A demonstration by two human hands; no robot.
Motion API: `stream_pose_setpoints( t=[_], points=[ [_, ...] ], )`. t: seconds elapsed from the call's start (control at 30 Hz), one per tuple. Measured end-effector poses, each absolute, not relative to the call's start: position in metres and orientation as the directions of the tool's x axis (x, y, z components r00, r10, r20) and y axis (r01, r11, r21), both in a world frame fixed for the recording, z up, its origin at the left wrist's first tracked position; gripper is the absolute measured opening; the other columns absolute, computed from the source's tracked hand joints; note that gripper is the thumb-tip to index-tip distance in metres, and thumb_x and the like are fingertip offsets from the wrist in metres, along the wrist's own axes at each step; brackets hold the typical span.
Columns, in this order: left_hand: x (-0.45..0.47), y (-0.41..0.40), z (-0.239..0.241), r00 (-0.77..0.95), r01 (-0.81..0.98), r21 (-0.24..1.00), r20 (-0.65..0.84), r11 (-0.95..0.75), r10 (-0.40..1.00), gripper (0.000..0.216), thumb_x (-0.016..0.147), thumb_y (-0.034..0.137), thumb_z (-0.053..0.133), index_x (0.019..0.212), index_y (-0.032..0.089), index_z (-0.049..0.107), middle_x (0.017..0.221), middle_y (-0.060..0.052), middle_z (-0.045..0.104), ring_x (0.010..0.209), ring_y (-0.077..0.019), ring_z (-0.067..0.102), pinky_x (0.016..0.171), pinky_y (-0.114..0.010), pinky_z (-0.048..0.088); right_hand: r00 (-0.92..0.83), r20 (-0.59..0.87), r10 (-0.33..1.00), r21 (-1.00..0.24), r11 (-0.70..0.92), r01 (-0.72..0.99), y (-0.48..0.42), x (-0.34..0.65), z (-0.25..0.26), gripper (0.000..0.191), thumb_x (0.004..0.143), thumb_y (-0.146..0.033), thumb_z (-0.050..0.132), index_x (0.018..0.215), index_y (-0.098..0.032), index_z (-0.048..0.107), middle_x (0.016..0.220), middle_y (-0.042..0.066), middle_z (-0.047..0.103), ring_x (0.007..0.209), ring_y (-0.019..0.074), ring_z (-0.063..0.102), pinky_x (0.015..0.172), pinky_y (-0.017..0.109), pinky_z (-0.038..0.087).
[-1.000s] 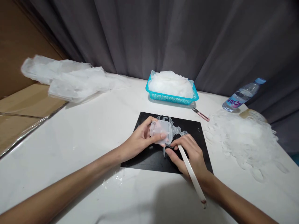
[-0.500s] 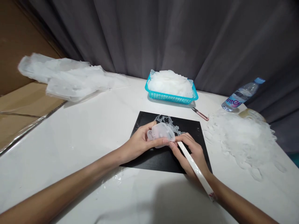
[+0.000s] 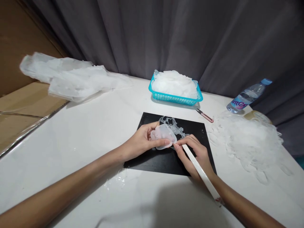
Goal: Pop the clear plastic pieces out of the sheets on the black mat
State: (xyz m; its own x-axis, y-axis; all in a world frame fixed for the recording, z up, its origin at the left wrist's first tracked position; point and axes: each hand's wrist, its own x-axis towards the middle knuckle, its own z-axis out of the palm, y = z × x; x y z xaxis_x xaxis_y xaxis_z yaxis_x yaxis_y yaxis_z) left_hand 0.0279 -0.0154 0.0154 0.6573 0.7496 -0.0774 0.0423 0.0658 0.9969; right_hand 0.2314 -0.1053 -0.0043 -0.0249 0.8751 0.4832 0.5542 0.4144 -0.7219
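My left hand (image 3: 142,142) grips a small translucent plastic piece (image 3: 163,136) over a black mat (image 3: 154,160) in the middle of the white table. A thin clear strip of trimmed plastic (image 3: 173,124) curls off the piece onto the mat behind it. My right hand (image 3: 196,155) is closed round a long white stick-like tool (image 3: 201,174), with its tip against the right edge of the piece. The tool's far end runs back along my forearm.
A turquoise basket (image 3: 175,98) heaped with white plastic pieces stands behind the mat. Small pink snips (image 3: 204,116) lie to its right. A loose pile of clear plastic scraps (image 3: 249,139) and a water bottle (image 3: 248,96) are at the right. Plastic bags (image 3: 68,79) lie at the back left.
My left hand has turned the plastic piece and lowered it slightly. My right hand has shifted a little up the mat, keeping the tool's tip at the piece's edge.
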Motion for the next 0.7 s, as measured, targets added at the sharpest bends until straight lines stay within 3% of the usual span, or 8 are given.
stream_pose_setpoints(
  t=[0.2, 0.4, 0.7],
  points=[
    [0.0292, -0.0184, 0.0107, 0.620, 0.056, 0.997, -0.074, 0.050, 0.781, 0.045, 0.080, 0.037, 0.087, 0.079, 0.020, 0.046, 0.074, 0.006, 0.055, 0.066, -0.0101, 0.051, 0.060, -0.021, 0.039, -0.027, 0.490, 0.871, -0.731, 0.427, 0.533, -0.1058, 0.2320, -0.0047, 0.010, 0.097, -0.014, 0.063, 0.091, -0.022, 0.067, 0.079, 0.002, 0.068, 0.077, 0.0185, 0.058, 0.074, 0.033, 0.049],
    [0.0299, -0.0225, 0.0081, 0.608, 0.051, 0.995, -0.095, 0.080, 0.788, 0.053, 0.076, 0.037, 0.090, 0.101, 0.023, 0.045, 0.085, 0.004, 0.064, 0.073, -0.0130, 0.058, 0.062, -0.022, 0.046, -0.060, 0.500, 0.864, -0.723, 0.455, 0.521, -0.1075, 0.2320, -0.0058, 0.010, 0.097, -0.012, 0.063, 0.096, -0.021, 0.068, 0.084, 0.004, 0.070, 0.078, 0.0182, 0.058, 0.073, 0.032, 0.048],
    [0.0321, -0.0211, 0.0151, 0.655, 0.126, 0.992, -0.103, 0.026, 0.749, 0.030, 0.083, 0.039, 0.085, 0.096, 0.016, 0.072, 0.083, 0.001, 0.066, 0.074, -0.0125, 0.058, 0.067, -0.022, 0.045, -0.080, 0.500, 0.862, -0.704, 0.458, 0.543, -0.1078, 0.2323, -0.0039, 0.013, 0.097, -0.011, 0.060, 0.091, -0.021, 0.065, 0.079, 0.002, 0.065, 0.076, 0.0180, 0.055, 0.072, 0.033, 0.047]
  ],
)
